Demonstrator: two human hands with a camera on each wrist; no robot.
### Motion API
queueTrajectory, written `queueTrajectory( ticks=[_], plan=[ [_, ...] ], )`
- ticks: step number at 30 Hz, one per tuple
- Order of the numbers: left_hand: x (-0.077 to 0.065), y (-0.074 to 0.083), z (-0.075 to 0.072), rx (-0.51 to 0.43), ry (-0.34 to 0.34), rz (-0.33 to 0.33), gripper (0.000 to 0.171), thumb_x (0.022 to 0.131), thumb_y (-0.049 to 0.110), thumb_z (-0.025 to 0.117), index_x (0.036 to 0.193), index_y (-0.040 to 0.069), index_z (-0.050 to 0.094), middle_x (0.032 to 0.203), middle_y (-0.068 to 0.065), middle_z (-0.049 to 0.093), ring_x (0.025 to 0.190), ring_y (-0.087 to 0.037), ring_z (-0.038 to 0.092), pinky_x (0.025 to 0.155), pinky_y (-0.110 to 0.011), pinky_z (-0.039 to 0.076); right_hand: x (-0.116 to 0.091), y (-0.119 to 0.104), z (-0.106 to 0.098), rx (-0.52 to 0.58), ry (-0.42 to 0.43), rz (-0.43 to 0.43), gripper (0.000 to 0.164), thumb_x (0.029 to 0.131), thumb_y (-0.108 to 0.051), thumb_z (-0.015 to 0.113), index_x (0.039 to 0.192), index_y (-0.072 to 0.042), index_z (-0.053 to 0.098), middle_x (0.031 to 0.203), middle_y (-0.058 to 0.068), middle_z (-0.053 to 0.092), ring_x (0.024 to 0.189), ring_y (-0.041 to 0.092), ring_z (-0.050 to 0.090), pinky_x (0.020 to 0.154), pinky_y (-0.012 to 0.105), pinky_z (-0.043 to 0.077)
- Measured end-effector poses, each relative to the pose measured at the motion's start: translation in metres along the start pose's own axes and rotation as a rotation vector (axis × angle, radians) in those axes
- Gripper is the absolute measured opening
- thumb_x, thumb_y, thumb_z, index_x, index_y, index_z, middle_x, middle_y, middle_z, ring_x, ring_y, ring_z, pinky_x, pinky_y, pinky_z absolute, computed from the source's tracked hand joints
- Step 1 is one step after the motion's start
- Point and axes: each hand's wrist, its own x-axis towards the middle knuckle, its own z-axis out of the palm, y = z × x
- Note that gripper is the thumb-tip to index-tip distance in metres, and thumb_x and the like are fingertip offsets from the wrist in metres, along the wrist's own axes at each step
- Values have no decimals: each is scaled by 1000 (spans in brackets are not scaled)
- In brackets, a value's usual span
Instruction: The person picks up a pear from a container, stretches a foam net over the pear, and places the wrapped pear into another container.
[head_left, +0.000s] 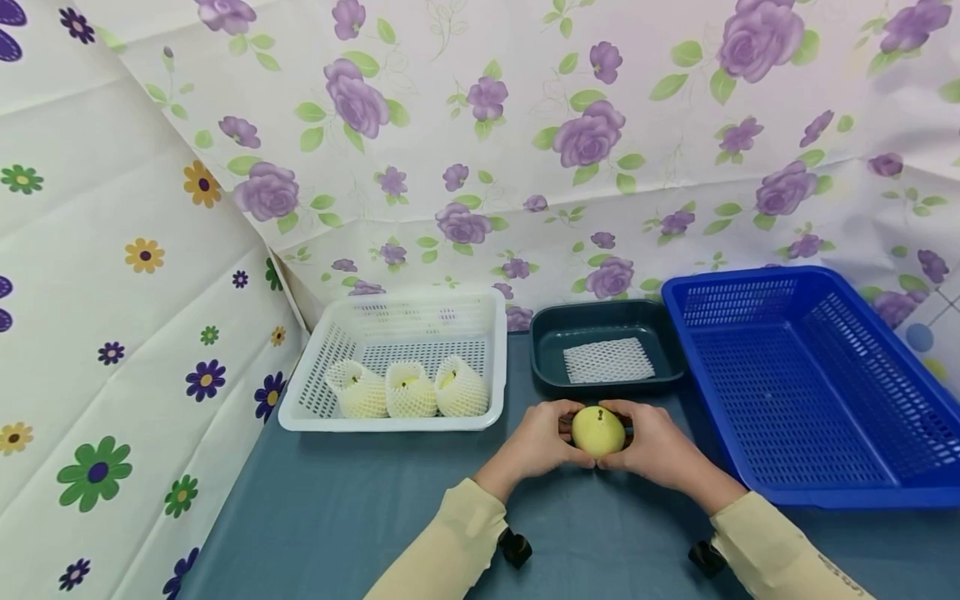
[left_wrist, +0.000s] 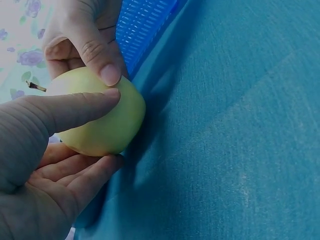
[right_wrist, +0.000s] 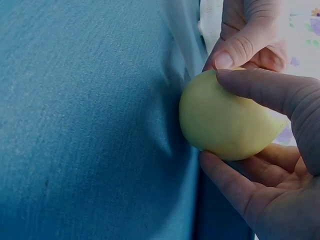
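Observation:
A pale yellow-green pear (head_left: 597,432) with a short dark stem is held between both hands, just in front of the dark green tray. My left hand (head_left: 542,442) grips its left side, thumb across the near face and fingers curled beneath, as the left wrist view shows. From the other side my right hand (head_left: 654,444) grips it the same way, the two thumbs meeting on the skin of the pear (right_wrist: 227,117). Bare of any net, the pear sits close over the blue-green tabletop. A flat white foam net (head_left: 609,361) lies in the dark green tray (head_left: 547,385).
At the left stands a white basket (head_left: 390,423) with three pears (head_left: 411,393) in foam nets. A large blue basket (head_left: 780,492) stands at the right, beside the right forearm. Behind everything hangs a flowered sheet (head_left: 525,167); another covers the left side.

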Motion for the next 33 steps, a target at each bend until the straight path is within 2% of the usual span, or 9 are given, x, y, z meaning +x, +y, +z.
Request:
queueTrajectory(
  ticks=[18, 24, 28, 33],
  plan=[
    [-1, -9, 0, -51, -11, -21, 69, 62, 20, 88, 123, 24, 57, 113, 7, 63, 96, -3, 63, 76, -17, 52, -1, -1, 5, 2, -13, -5, 84, 64, -36, 86, 135, -11, 48, 128, 8, 57, 109, 21, 59, 85, 42, 52],
    [-4, -8, -5, -63, -16, -48, 65, 67, 12, 84, 125, 20, 57, 114, 4, 63, 99, -6, 62, 79, -19, 53, -2, -1, 8, 5, -13, 14, 84, 63, -35, 86, 134, -15, 48, 127, 7, 57, 109, 21, 60, 85, 42, 52],
    [-9, -6, -9, -48, 31, -93, 53, 79, 9, 75, 128, 15, 56, 117, -1, 63, 104, -15, 62, 81, -21, 53, -3, -1, 4, 8, -18, 6, 85, 63, -32, 87, 136, -14, 47, 130, 8, 56, 111, 24, 59, 86, 44, 52],
    [-14, 0, -10, -37, 183, -130, 38, 90, 20, 62, 127, 12, 56, 118, -7, 64, 103, -17, 63, 80, -27, 53, -2, 0, -10, 1, -32, 6, 86, 64, -29, 87, 137, -14, 45, 134, 8, 53, 116, 29, 56, 85, 44, 53]
  ],
)
